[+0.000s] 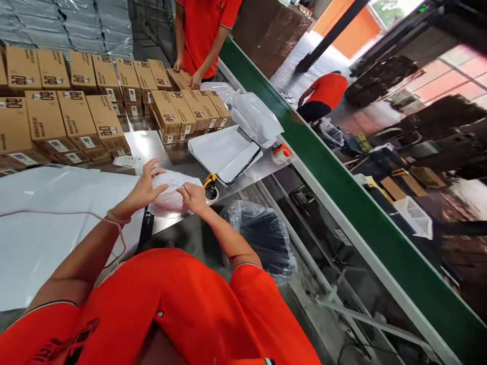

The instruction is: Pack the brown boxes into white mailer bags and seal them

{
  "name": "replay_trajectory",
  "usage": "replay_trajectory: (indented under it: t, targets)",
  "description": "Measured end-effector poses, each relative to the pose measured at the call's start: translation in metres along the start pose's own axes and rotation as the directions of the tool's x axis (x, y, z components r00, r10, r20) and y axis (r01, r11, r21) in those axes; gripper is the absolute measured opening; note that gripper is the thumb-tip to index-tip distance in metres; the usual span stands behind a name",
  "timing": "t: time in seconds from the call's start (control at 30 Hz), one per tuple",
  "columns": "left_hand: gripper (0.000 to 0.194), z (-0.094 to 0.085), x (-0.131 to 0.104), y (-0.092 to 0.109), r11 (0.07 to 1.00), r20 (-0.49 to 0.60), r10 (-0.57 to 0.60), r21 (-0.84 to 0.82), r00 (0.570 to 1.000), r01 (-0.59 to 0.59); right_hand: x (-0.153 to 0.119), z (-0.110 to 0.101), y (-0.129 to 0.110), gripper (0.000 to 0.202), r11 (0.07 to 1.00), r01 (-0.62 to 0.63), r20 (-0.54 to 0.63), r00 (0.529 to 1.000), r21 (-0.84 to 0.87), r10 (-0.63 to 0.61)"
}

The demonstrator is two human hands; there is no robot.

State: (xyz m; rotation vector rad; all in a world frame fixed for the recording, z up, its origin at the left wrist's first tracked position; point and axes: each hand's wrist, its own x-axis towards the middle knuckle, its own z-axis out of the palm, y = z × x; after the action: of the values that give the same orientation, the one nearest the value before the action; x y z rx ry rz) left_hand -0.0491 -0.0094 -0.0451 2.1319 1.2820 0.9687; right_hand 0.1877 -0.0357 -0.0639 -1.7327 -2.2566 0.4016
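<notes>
Packet [170, 203], pale and rounded, lies at the near edge of the metal desk [163, 224], between the person's two hands; the left hand [146, 186] is spread, thumb and fingers curved over the far left side; the right hand [193, 196] has thumb and forefinger pinched at the wrapping's right side, though just which fold they grip is too small to tell; so near the rim, a hard tug from the right could drag the whole thing off, likely if the left hand bears down too lightly; thin wrapping might also tear or crumple under that pinch; tape dispenser [209, 180] and tape roll [212, 194] sit just beside the right hand, where an outward sweep of the knuckles could knock them towards the lined bin [266, 238] below; pink cord [89, 212] crosses by the left wrist, and could snag if that arm swings; loose white sheeting [68, 203] might drag with it.
</notes>
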Motion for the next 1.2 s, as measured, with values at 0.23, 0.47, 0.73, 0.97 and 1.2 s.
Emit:
replay_trajectory:
  t: [0.23,0.47,0.73,0.97,1.2]
  targets:
    - [0.058,0.026,-0.017,0.009,0.901,0.148,0.118,0.4,0.982,-0.169,0.004,-0.017,-0.018,0.045,0.977,-0.204,0.12,0.973,0.06,0.196]
    - [0.044,0.033,0.011,0.015,0.903,0.411,-0.047,0.407,0.91,-0.137,0.001,-0.03,0.002,0.042,0.997,0.052,0.126,0.99,0.053,-0.058]
    - [0.055,0.02,0.013,0.03,0.89,0.438,-0.249,0.455,0.864,0.025,-0.013,-0.022,0.035,0.05,0.948,0.304,-0.048,0.95,-0.097,-0.31]
    - [0.053,0.02,0.008,0.04,0.868,0.432,-0.315,0.491,0.845,0.072,0.007,-0.008,0.013,0.046,0.981,0.195,0.072,0.978,-0.009,-0.194]
    - [0.094,0.005,-0.006,0.019,0.891,0.192,-0.037,0.45,0.981,-0.054,0.007,-0.018,0.011,0.042,0.988,0.147,0.113,0.982,0.037,-0.15]
